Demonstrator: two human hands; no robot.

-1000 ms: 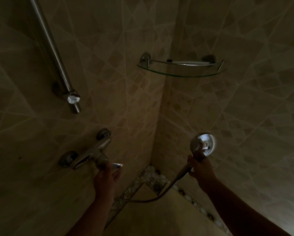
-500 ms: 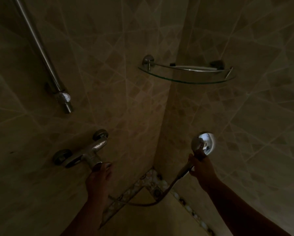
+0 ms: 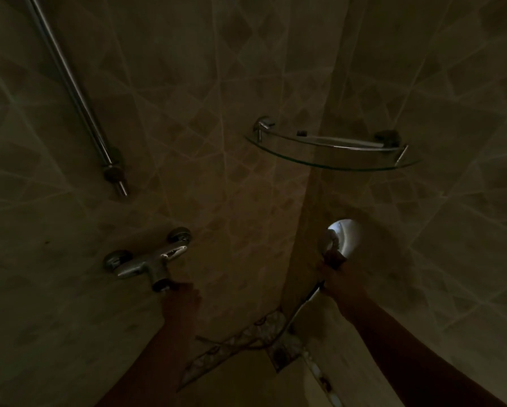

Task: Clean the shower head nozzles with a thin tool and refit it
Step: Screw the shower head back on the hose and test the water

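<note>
The chrome hand shower head (image 3: 343,237) is held up near the corner of the tiled walls, its round shiny back toward me. My right hand (image 3: 334,274) grips its handle just below the head. Its hose (image 3: 302,306) hangs down and loops toward the left. My left hand (image 3: 179,301) is at the lever end of the chrome wall mixer tap (image 3: 149,263); the dim light hides how the fingers lie on it. The nozzle face is out of sight.
A chrome slide rail (image 3: 78,98) runs up the left wall and ends above the tap. A glass corner shelf (image 3: 331,154) with a thin item lying on it is fixed above the shower head. A patterned tile border (image 3: 264,330) runs along the lower corner.
The view has shifted, so tap and rail appear lower and further right. My left hand has slipped a little lower below the tap's lever end. The shower head stays held in the right hand.
</note>
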